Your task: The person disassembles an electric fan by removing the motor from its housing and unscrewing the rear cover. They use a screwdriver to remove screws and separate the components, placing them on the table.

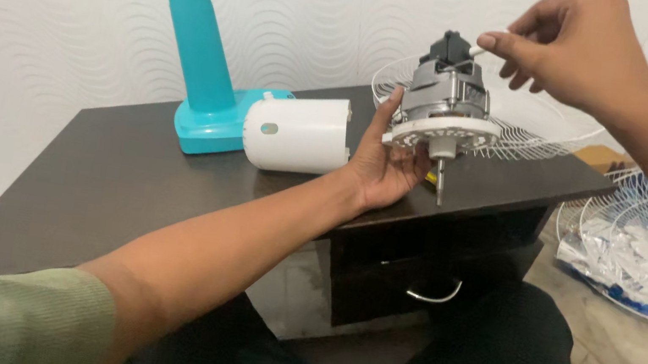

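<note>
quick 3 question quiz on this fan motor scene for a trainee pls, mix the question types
1. True or false: the left hand grips the fan motor by its white round plate.
2. What lies on the dark table between the teal stand and the motor? A) a blue fan blade B) a white motor cover C) a screwdriver
3. Where is the right hand, and what do its fingers pinch?

Key
1. True.
2. B.
3. Above and to the right of the motor's top, pinching a thin white piece near the black part; what that piece is cannot be told.
</note>
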